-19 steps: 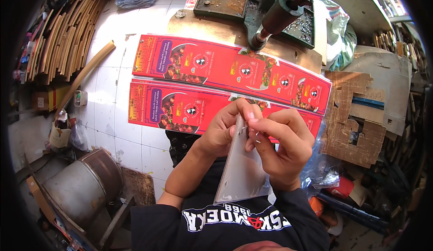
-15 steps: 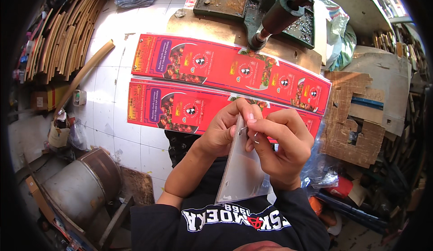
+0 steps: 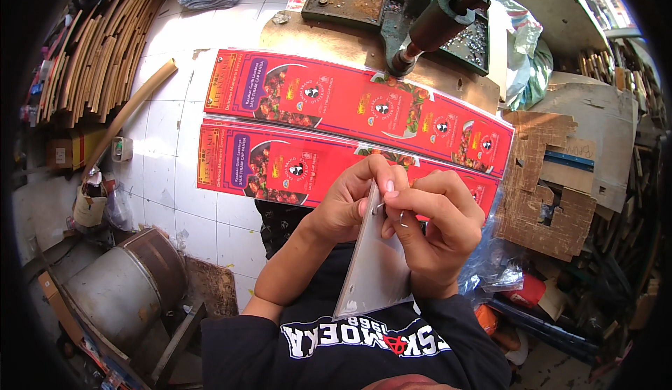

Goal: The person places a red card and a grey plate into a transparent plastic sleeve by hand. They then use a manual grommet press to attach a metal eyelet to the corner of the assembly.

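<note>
Close to my chest, my left hand (image 3: 343, 208) pinches the top corner of a thin grey-white panel (image 3: 374, 271), which stands on edge, tilted. My right hand (image 3: 448, 229) is closed on a small bent metal wire hook (image 3: 402, 219). One end of the wire is at the panel's top corner, beside a small hole or eyelet; whether it passes through cannot be made out. Beyond both hands lie two long red printed strips, a far strip (image 3: 350, 103) and a near strip (image 3: 322, 162), partly hidden by my hands.
A dark green press machine (image 3: 437, 29) stands at the back, with a metal tray (image 3: 346, 1) of small bits beside it. Stacked cardboard strips (image 3: 105, 47) fill the far left. A metal drum (image 3: 133, 278) lies at lower left. Torn cardboard (image 3: 546, 180) is on the right.
The wire hook has shifted slightly down and turned at the panel's corner, with my right fingers moving a little. My left hand keeps its hold on the panel.
</note>
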`<state>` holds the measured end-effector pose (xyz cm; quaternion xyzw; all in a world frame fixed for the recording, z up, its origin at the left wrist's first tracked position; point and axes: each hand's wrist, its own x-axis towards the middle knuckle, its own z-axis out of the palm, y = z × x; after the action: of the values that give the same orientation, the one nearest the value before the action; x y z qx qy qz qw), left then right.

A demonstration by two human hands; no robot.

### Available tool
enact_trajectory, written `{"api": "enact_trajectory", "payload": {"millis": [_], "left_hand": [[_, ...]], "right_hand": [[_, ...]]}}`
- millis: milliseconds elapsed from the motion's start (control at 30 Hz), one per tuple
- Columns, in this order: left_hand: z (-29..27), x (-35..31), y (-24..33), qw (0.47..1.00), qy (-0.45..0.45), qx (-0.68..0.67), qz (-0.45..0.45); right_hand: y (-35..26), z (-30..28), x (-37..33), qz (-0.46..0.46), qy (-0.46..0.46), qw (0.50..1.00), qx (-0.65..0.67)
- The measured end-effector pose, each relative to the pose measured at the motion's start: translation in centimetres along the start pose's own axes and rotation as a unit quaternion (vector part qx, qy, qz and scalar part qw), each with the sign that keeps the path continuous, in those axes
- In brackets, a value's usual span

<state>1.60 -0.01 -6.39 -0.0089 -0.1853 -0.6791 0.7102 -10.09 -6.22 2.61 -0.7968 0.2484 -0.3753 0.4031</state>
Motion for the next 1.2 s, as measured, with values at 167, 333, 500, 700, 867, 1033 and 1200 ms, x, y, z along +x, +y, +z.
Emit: {"api": "enact_trajectory", "payload": {"millis": [167,333,500,700,867,1033,1200], "left_hand": [[-0.08,-0.15,-0.13,1.000,0.000,-0.003,-0.003],[-0.13,-0.30,-0.19,1.000,0.002,0.001,-0.003],[0.01,-0.33,-0.29,1.000,0.014,0.021,0.006],[-0.08,-0.36,-0.16,1.000,0.008,0.014,0.000],[-0.48,-0.50,-0.38,1.000,0.008,0.005,-0.002],[-0.37,-0.49,-0.29,1.000,0.011,0.007,0.001],[-0.19,-0.54,0.09,1.000,0.011,-0.004,-0.007]], "right_hand": [[-0.02,0.05,-0.08,0.001,0.008,1.000,0.005],[-0.03,0.18,-0.16,0.002,0.014,1.000,0.007],[0.25,0.31,-0.16,-0.004,0.022,1.000,-0.004],[0.43,0.38,-0.33,-0.006,0.034,0.999,-0.006],[0.61,0.45,-0.37,0.000,0.030,0.999,0.013],[0.37,0.35,-0.10,0.005,0.016,1.000,0.016],[0.31,0.29,0.00,-0.009,0.000,1.000,-0.002]]}}
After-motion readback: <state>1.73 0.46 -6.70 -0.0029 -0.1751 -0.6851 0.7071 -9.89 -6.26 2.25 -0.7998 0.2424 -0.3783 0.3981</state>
